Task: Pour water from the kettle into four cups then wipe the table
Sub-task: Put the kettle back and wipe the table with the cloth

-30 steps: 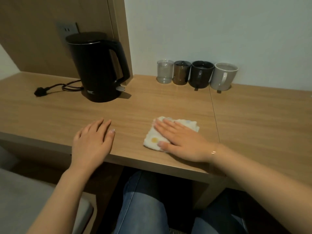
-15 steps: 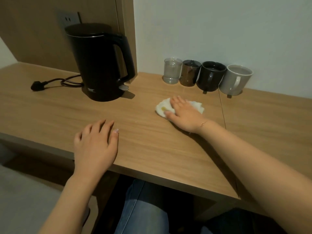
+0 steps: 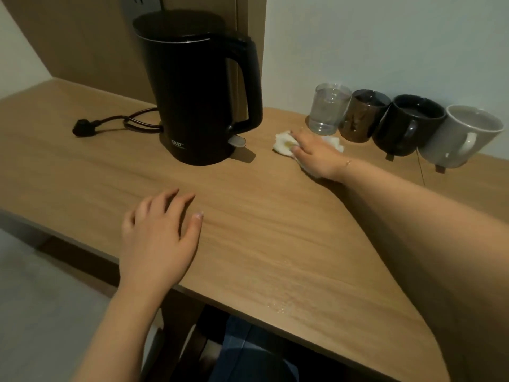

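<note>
A black electric kettle (image 3: 199, 86) stands upright at the back of the wooden table (image 3: 248, 221). To its right, against the wall, is a row of cups: a clear glass (image 3: 327, 108), a brown glass (image 3: 362, 115), a black mug (image 3: 407, 124) and a grey mug (image 3: 462, 135). My right hand (image 3: 316, 154) presses flat on a white cloth (image 3: 283, 142) just in front of the clear glass. My left hand (image 3: 159, 238) rests palm down near the front edge, fingers apart, holding nothing.
The kettle's black cord and plug (image 3: 85, 128) lie on the table to its left. Small water droplets (image 3: 281, 307) sit near the front edge. A wall socket (image 3: 140, 1) is above the kettle. My knees in jeans (image 3: 248, 354) are under the table.
My right hand has slid the cloth from the front edge away toward the cups at the back. My left hand has stayed flat in place.
</note>
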